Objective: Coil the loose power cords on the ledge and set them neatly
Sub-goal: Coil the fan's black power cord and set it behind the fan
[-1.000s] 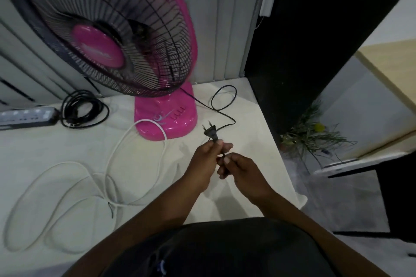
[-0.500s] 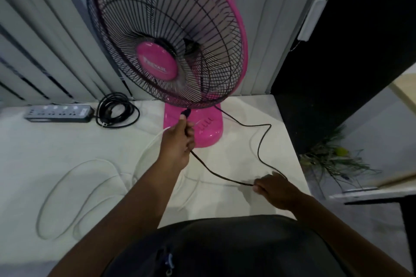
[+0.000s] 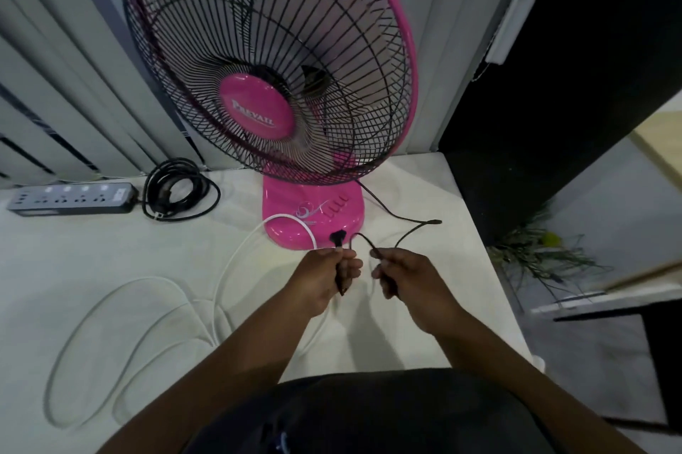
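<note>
The fan's thin black cord (image 3: 406, 219) runs from behind the pink fan base across the white ledge (image 3: 110, 261) to my hands. My left hand (image 3: 324, 280) is closed on the cord just below its black plug (image 3: 337, 237), which sticks up above the fingers. My right hand (image 3: 409, 280) pinches the same cord a short way along, so a small arch of cord spans the two hands. A loose white cord (image 3: 155, 306) sprawls in wide loops on the ledge at lower left.
A pink table fan (image 3: 280, 84) stands at the back of the ledge. A grey power strip (image 3: 70, 197) lies at the far left beside its coiled black cable (image 3: 177, 189). The ledge ends at right, with a plant (image 3: 542, 258) below.
My hands were stretched apart along the black cord half a second ago; now they have come together in front of the fan base, with a short arch of cord between them.
</note>
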Action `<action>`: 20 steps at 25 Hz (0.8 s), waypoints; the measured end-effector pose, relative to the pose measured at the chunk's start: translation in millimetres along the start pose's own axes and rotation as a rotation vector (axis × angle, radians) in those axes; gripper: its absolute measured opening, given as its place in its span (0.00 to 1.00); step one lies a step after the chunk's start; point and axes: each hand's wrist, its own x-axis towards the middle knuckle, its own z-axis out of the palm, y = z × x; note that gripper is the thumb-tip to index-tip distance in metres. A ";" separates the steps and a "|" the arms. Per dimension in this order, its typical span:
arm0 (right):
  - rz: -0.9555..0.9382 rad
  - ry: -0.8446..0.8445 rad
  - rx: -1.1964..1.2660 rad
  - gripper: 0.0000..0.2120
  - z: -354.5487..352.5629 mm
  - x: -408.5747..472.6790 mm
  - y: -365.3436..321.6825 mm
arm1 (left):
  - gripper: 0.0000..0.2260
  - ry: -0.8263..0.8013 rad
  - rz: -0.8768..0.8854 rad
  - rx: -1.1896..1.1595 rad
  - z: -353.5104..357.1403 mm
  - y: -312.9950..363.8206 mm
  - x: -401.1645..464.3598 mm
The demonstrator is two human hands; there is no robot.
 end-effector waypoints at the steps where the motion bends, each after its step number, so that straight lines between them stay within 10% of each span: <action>1: -0.075 -0.031 -0.105 0.10 10.8 -6.2 -1.1 | 0.13 -0.013 0.003 -0.033 3.3 -0.3 0.3; 14: -0.655 -0.336 -1.432 0.19 -61.5 27.9 21.4 | 0.13 -0.027 -0.028 -0.324 1.0 22.8 10.9; 17: -0.448 -0.310 -1.614 0.16 -106.3 55.5 18.0 | 0.13 -0.080 -0.052 -0.300 -13.0 30.3 14.1; 20: 0.024 -0.320 -1.205 0.12 -120.9 73.4 -4.9 | 0.13 -0.096 -0.062 -0.263 -16.2 34.1 17.3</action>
